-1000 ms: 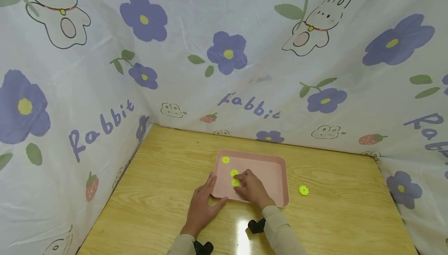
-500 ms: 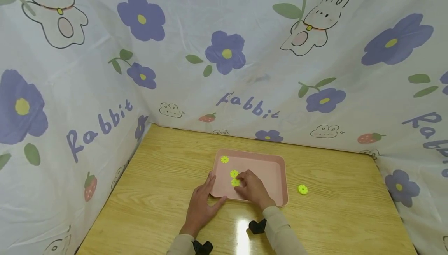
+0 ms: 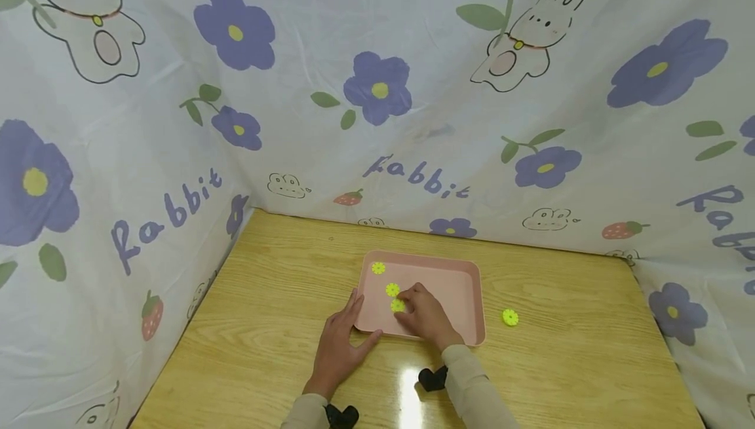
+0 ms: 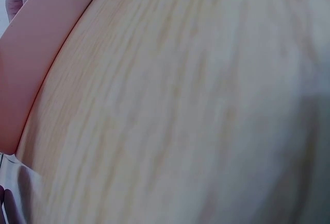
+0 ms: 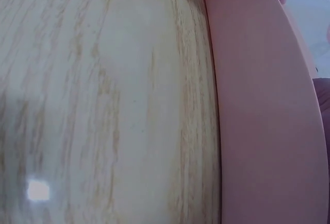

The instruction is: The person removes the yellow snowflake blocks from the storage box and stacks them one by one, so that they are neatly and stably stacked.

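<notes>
A shallow pink tray (image 3: 436, 272) lies on the wooden table. In the head view my left hand (image 3: 339, 349) rests against the tray's front left corner, fingers straight and thumb apart. Over the tray, my right hand (image 3: 426, 316) has thumb and forefinger curled at a yellow-green notched plastic disc (image 3: 398, 306) and pinches it at its right side. A second such disc (image 3: 392, 290) lies just behind it, very close; a third disc (image 3: 378, 268) is at the tray's back left. The wrist views show mainly the tray's pink wall (image 4: 41, 33) and wood grain.
Another notched disc (image 3: 510, 317) lies on the table (image 3: 578, 344), right of the tray. A white cloth (image 3: 318, 141) printed with rabbits and flowers hangs behind the table and along its sides. Black wrist mounts (image 3: 433, 380) sit at both sleeves.
The disc behind the pinched one has shifted slightly back and left, with a little more space between the two. Both hands have stayed almost where they were.
</notes>
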Tool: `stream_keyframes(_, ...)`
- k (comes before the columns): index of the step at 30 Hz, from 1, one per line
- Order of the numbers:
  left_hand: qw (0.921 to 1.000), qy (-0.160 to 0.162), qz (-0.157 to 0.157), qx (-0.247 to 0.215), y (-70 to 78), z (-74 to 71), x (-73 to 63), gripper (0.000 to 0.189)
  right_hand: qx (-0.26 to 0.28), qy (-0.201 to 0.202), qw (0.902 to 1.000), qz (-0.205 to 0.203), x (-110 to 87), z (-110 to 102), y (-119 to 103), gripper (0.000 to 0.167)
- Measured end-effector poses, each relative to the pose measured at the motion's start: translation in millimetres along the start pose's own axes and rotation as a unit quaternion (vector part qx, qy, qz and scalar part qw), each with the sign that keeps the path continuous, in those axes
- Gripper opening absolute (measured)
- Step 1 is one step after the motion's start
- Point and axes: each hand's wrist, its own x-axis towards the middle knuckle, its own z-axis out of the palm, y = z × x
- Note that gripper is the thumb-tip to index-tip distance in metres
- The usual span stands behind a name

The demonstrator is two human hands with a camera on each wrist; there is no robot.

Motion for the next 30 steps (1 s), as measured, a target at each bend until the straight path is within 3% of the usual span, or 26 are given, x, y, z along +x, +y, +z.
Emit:
stream_keyframes(18, 0.9999, -0.008, -0.011, -0.002, -1.5, 2.9, -0.9, 0.083, 0.028, -0.034, 0.999, 0.004, -6.7, -7.9, 2.7, 0.038)
stream_keyframes(30, 0.9999, -0.009, -0.01, -0.001, -3.2, 2.3, -0.6, 0.084, 0.048, -0.005, 0.9988, 0.01, -14.9, -17.2, 8.5, 0.033)
